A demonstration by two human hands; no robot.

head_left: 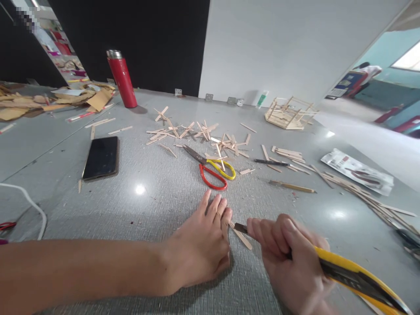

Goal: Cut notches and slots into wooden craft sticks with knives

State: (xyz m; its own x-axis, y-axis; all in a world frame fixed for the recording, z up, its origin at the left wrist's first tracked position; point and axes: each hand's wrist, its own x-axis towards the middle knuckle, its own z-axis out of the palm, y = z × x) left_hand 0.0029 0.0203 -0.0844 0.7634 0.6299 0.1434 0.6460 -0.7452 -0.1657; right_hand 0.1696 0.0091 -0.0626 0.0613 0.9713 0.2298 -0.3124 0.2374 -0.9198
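Observation:
My right hand (pixel 292 258) is wrapped round a yellow and black utility knife (pixel 354 273). Its dark blade (pixel 241 228) points left, at the wooden craft sticks (pixel 243 240) by my left fingertips. With its back upward, my left hand (pixel 206 240) presses down on these sticks at the table; its thumb is mostly hidden. Just beyond my left fingers lie scissors (pixel 213 171) with one red and one yellow handle loop, their blades pointing away to the left. Further off is a loose heap of cut craft sticks (pixel 205 131).
A black phone (pixel 101 157) and a red flask (pixel 122 79) are on the left, near cardboard scraps (pixel 100 99). Toward the right are a stick frame (pixel 288 114), a black pen (pixel 271 162), a pencil (pixel 293 187), a white packet (pixel 357 171) and long thin sticks (pixel 370 199).

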